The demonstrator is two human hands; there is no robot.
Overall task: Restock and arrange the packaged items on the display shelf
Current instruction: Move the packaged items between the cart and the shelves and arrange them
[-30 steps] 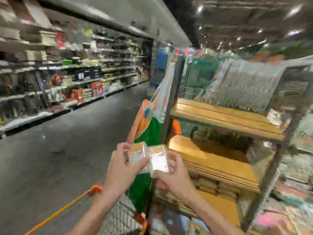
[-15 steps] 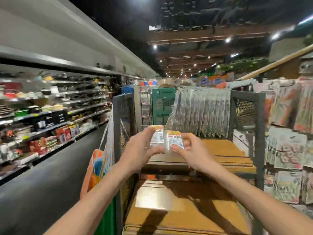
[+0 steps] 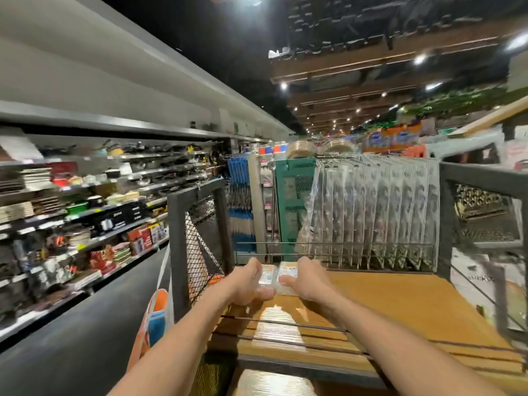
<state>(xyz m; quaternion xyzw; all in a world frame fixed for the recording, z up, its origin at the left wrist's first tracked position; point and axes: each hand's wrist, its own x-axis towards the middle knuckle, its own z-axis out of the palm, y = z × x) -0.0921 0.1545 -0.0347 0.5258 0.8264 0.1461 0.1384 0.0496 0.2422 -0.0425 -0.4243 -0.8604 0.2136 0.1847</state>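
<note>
Now the two packs [image 3: 278, 277] are down on the wooden shelf [image 3: 400, 304] at its rear left, where half a second ago they were held above it. Left hand [image 3: 247, 284] and right hand [image 3: 307, 281] flank them, fingers curled on the packs' ends; placement looks nearly done, letting go remains

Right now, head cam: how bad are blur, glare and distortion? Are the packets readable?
Head view: motion blur smears the left aisle shelves and the right edge; wide-angle bending curves the wall line and ceiling; glare patches sit on the wooden shelf near its front. The packets, between the left hand and right hand, are washed out, labels unreadable.
</note>
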